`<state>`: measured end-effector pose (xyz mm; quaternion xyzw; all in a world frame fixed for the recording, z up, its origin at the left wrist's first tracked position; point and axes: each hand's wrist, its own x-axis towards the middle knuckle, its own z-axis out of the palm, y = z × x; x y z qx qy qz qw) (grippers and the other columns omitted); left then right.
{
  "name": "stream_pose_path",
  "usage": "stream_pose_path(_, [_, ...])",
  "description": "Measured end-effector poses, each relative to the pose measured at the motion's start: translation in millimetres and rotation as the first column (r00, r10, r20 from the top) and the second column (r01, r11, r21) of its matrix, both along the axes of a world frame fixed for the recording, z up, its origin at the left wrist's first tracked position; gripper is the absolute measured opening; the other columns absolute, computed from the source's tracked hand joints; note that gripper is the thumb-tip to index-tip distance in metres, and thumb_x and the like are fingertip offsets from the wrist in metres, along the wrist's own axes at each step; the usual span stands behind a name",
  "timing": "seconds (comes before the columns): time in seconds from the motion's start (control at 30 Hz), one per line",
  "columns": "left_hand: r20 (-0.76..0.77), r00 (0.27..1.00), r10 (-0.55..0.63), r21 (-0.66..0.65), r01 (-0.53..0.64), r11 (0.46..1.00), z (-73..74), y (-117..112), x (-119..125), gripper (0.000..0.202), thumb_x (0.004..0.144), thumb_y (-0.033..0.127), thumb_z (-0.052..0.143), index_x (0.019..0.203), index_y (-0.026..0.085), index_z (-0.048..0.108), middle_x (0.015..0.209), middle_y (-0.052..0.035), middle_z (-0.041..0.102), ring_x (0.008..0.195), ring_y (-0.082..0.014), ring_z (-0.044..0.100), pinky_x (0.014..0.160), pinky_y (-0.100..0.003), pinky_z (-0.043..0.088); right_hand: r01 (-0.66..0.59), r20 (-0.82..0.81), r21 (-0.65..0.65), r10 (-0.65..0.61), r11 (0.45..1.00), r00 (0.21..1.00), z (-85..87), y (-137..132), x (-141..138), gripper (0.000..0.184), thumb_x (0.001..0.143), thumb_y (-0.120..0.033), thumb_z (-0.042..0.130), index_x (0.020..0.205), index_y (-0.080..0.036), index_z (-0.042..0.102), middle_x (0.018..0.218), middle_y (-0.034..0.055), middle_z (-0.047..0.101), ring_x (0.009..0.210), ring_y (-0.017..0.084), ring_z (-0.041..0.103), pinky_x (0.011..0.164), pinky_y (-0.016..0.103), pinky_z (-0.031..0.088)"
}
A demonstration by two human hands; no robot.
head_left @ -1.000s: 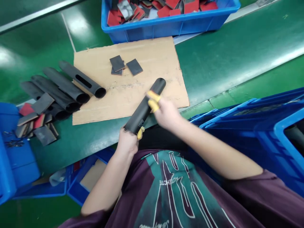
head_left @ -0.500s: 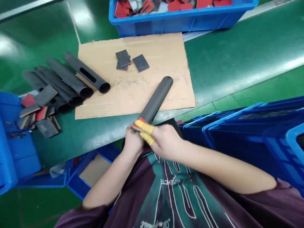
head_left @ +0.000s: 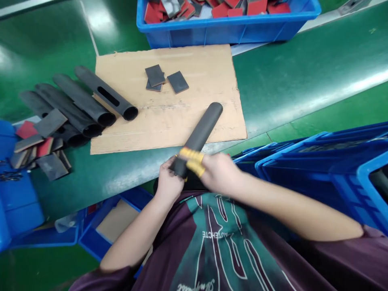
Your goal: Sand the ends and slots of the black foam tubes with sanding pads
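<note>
A dark grey tube (head_left: 204,125) slants away from my body, its far end over the cardboard sheet (head_left: 127,137). My left hand (head_left: 170,184) is closed around its near end. My right hand (head_left: 221,173), with yellow finger covers, lies closed across the tube just above the left. It is smeared by motion; a thin flat pad, red and dark like a sanding pad, is mostly hidden under its fingers. Three dark square pads (head_left: 178,82) lie on the cardboard, two of them overlapping.
Several grey tubes (head_left: 104,93), one with a long slot, lie at left beside a heap of red and grey pads (head_left: 50,123). Behind the cardboard stands a blue bin (head_left: 212,34) full of pads. Blue crates (head_left: 303,161) stand at right; scissors (head_left: 10,176) lie at far left.
My right hand has moved slightly up along the tube and right, uncovering more of its near end. My left hand keeps its hold. The view has shifted a little.
</note>
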<state>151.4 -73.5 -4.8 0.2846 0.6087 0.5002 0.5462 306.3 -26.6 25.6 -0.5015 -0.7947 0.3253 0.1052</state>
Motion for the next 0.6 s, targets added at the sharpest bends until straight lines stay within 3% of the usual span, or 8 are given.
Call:
stream_pose_path(0.1, [-0.014, 0.999, 0.045, 0.009, -0.045, 0.999, -3.3, -1, -1, 0.029, 0.044, 0.01, 0.059, 0.069, 0.017, 0.072, 0.061, 0.0003, 0.068, 0.06, -0.0134, 0.06, 0.056, -0.023, 0.045, 0.322, -0.085, 0.094, -0.314, 0.942, 0.946, -8.5, 44, 19, 0.045, 0.099, -0.032, 0.046, 0.139, -0.023, 0.065, 0.117, 0.0084, 0.077, 0.111, 0.031, 0.072, 0.095, 0.048, 0.058])
stream_pose_path(0.17, [0.047, 0.994, 0.102, -0.051, -0.099, 0.994, -2.4, -1, 1, 0.026, 0.043, 0.01, 0.06, 0.067, 0.017, 0.069, 0.059, 0.0012, 0.065, 0.056, -0.0121, 0.058, 0.052, -0.022, 0.042, 0.406, -0.013, 0.112, -0.407, 0.907, 0.913, -7.1, 55, 21, 0.046, 0.097, -0.028, 0.048, 0.138, -0.018, 0.065, 0.118, 0.0119, 0.077, 0.111, 0.034, 0.071, 0.095, 0.05, 0.058])
stream_pose_path(0.2, [0.088, 0.987, 0.137, -0.098, -0.129, 0.987, -0.4, 1, 2, 0.023, 0.043, 0.011, 0.063, 0.065, 0.017, 0.066, 0.056, 0.0022, 0.063, 0.053, -0.0112, 0.056, 0.049, -0.021, 0.04, 0.381, 0.038, 0.107, -0.386, 0.918, 0.922, -4.2, 50, 17, 0.046, 0.098, -0.03, 0.048, 0.139, -0.017, 0.065, 0.114, 0.0136, 0.078, 0.104, 0.035, 0.073, 0.09, 0.05, 0.059])
stream_pose_path(0.27, [0.168, 0.964, 0.205, -0.2, -0.17, 0.965, 6.4, 4, 4, 0.021, 0.044, 0.015, 0.069, 0.063, 0.018, 0.06, 0.052, 0.0041, 0.059, 0.047, -0.0091, 0.052, 0.044, -0.019, 0.036, 0.157, 0.095, 0.076, -0.164, 0.985, 0.982, 2.5, 25, 1, 0.046, 0.098, -0.037, 0.051, 0.138, -0.02, 0.067, 0.101, 0.0128, 0.08, 0.085, 0.032, 0.075, 0.076, 0.045, 0.061])
stream_pose_path(0.33, [0.251, 0.944, 0.213, -0.288, -0.138, 0.948, 15.2, 7, 5, 0.023, 0.046, 0.02, 0.072, 0.062, 0.018, 0.056, 0.048, 0.006, 0.053, 0.041, -0.0062, 0.044, 0.04, -0.018, 0.029, -0.025, 0.099, 0.043, 0.021, 0.999, 0.995, 5.4, 4, -11, 0.045, 0.097, -0.039, 0.053, 0.137, -0.026, 0.067, 0.089, 0.0082, 0.08, 0.074, 0.027, 0.075, 0.069, 0.04, 0.061])
stream_pose_path(0.4, [0.352, 0.922, 0.164, -0.35, -0.033, 0.936, 22.3, 9, 4, 0.021, 0.047, 0.022, 0.07, 0.062, 0.018, 0.056, 0.045, 0.0072, 0.048, 0.036, -0.0028, 0.034, 0.037, -0.017, 0.021, 0.052, 0.071, 0.063, -0.056, 0.997, 0.996, 1.7, 10, -9, 0.044, 0.098, -0.038, 0.051, 0.139, -0.031, 0.065, 0.101, 0.0065, 0.081, 0.084, 0.028, 0.076, 0.076, 0.041, 0.062])
stream_pose_path(0.5, [0.42, 0.906, 0.052, -0.347, 0.108, 0.931, 24.5, 7, -1, 0.02, 0.05, 0.023, 0.066, 0.068, 0.016, 0.061, 0.046, 0.0076, 0.047, 0.035, -0.0006, 0.024, 0.038, -0.017, 0.015, 0.32, -0.002, 0.147, -0.323, 0.936, 0.946, -11.2, 57, 14, 0.045, 0.099, -0.03, 0.046, 0.14, -0.024, 0.064, 0.129, 0.0078, 0.073, 0.117, 0.031, 0.07, 0.099, 0.045, 0.057])
stream_pose_path(0.6, [0.243, 0.964, -0.111, -0.235, 0.17, 0.957, 18.7, 1, -13, 0.023, 0.055, 0.023, 0.061, 0.078, 0.016, 0.064, 0.049, 0.0061, 0.05, 0.038, -0.0049, 0.033, 0.04, -0.02, 0.023, 0.409, 0.026, 0.167, -0.419, 0.897, 0.908, -19.8, 95, 37, 0.046, 0.098, -0.029, 0.046, 0.137, -0.018, 0.066, 0.126, 0.0123, 0.074, 0.12, 0.035, 0.068, 0.102, 0.049, 0.054])
